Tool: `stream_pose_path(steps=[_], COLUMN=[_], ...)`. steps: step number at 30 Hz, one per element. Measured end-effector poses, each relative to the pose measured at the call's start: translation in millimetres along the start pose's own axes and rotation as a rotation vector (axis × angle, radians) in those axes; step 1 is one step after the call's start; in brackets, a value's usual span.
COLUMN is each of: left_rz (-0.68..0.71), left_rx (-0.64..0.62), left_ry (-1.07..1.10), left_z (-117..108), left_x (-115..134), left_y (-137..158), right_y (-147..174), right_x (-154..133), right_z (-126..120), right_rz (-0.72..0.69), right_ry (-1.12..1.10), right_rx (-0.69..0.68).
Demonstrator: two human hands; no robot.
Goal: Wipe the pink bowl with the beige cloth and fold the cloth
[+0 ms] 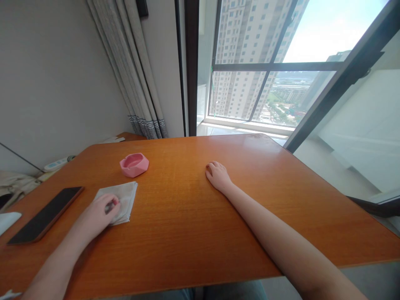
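Note:
My left hand (pixel 104 208) rests on a folded light-grey cloth (pixel 127 204) on the wooden table. Its fingers are curled in towards the thumb, with a small dark gap between them. Whether anything is inside cannot be made out. Beyond the cloth sits a pink faceted bowl, shaped like an ashtray (pixel 134 167). Near the middle of the table, my right hand (pixel 218 175) lies on the bare wood, apart from all the objects. Its fingers are bent in a loose fist, and the inside of the palm is hidden.
A long dark flat slab (pixel 46 214) lies left of the cloth. Something white (pixel 9 221) shows at the left edge. A white power strip (pixel 59 163) is past the table's left side. Behind the orange-brown table (pixel 187 246) are a grey curtain (pixel 140 83) and a large window.

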State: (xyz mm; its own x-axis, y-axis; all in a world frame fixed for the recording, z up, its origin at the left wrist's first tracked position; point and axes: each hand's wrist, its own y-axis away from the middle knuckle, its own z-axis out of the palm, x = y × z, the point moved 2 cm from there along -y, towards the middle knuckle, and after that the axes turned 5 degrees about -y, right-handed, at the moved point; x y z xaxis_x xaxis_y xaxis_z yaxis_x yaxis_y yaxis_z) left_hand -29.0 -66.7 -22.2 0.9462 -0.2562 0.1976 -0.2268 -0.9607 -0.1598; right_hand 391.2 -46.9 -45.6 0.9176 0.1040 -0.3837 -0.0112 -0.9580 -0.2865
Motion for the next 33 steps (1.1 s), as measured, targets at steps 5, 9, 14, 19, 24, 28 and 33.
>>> stream_pose_path(steps=[5,9,14,19,24,28,33], left_rz=[0.065,0.343,0.447,0.412,0.505,0.514,0.511], left_rx=[0.072,-0.067,-0.182,-0.105,-0.040,-0.018,-0.024], left_ry=[0.020,0.203,0.215,0.057,0.070,0.107,0.133], left_z=[-16.8,-5.1,36.4,67.2,75.9,78.1,78.5], left_x=[66.5,157.3,231.9,247.6,241.0,237.0,237.3], left_y=[-19.7,-43.8,-82.8,-100.9,-96.4,-98.0,-99.9], right_y=[0.5,0.5,-0.6,0.2,1.8,0.6,-0.2], right_x=[-1.8,-0.8,2.1,-7.1,-17.1,-17.0,-15.2], right_z=[-1.6,0.5,1.6,0.7,2.0,3.2,3.3], right_rz=[-0.005,-0.005,-0.011,-0.205,-0.343,-0.304,-0.258], right_ry=[0.018,0.015,0.028,-0.095,-0.192,-0.176,-0.171], right_rx=[0.009,0.003,0.026,-0.026,-0.052,-0.065,-0.069])
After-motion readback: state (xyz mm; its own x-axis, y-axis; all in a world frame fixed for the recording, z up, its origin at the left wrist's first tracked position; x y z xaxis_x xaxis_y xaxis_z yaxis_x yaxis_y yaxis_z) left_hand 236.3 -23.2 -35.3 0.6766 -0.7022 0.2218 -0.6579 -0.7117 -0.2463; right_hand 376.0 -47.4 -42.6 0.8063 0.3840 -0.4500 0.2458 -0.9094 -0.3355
